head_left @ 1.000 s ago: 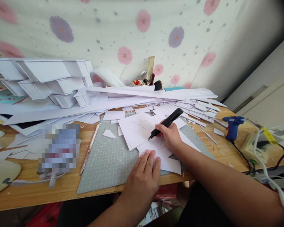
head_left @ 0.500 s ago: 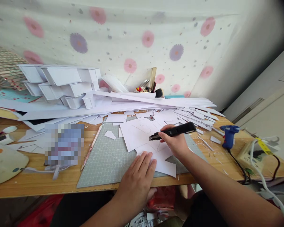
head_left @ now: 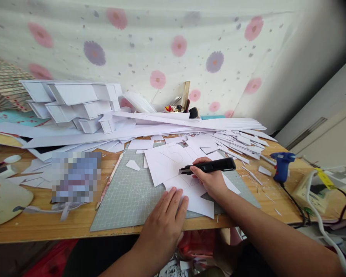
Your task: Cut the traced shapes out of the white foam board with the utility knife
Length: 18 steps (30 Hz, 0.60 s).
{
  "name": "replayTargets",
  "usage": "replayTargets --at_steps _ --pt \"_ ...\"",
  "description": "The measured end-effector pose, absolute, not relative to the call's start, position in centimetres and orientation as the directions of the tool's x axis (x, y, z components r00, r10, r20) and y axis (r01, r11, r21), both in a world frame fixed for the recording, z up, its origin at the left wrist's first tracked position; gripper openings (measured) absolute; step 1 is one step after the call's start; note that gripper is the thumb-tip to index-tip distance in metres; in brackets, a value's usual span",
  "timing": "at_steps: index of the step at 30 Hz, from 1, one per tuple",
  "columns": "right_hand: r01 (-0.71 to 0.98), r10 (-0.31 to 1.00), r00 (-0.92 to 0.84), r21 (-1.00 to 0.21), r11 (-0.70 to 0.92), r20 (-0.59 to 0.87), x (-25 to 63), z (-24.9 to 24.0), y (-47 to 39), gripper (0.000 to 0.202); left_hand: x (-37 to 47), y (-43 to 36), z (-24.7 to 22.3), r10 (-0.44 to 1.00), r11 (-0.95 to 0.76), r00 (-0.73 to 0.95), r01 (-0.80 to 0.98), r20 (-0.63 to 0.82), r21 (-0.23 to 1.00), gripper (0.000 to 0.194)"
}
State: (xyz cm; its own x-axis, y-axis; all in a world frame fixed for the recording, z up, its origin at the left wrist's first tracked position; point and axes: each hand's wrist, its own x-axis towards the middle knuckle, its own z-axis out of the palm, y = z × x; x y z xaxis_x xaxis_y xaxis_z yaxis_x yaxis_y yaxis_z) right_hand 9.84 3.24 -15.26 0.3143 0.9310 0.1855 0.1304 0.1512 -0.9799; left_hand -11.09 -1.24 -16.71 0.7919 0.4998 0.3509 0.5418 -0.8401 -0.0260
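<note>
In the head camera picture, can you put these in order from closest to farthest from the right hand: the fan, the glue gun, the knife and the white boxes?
From the right hand:
1. Knife, held in its fingers.
2. Glue gun, off to the right.
3. White boxes, stacked at the back left.
4. Fan, at the far left edge.
</note>
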Motion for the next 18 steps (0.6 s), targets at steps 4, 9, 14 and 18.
replayTargets --at_steps 4,9,14,18 --pt "0.155 0.931 0.310 -0.977 0.149 0.191 9.98 -15.60 3.26 0.026 -11.08 -1.28 -16.83 0.505 -0.840 0.782 0.542 0.365 -0.001 0.061" --pt "0.162 0.935 0.296 -0.975 0.152 0.195 10.10 -15.89 3.20 0.026 -11.01 -1.15 -16.63 0.506 -0.840 0.777 0.542 0.374 0.010 0.055" --pt "0.182 0.936 0.284 -0.970 0.159 0.207 10.15 -15.73 3.12 0.026 -11.01 -1.12 -16.58 0.501 -0.838 0.767 0.545 0.400 0.006 0.046" --pt "0.186 0.937 0.284 -0.970 0.154 0.203 10.13 -15.60 2.98 0.025 -10.99 -1.21 -16.52 0.499 -0.838 0.769 0.545 0.400 -0.003 0.045"
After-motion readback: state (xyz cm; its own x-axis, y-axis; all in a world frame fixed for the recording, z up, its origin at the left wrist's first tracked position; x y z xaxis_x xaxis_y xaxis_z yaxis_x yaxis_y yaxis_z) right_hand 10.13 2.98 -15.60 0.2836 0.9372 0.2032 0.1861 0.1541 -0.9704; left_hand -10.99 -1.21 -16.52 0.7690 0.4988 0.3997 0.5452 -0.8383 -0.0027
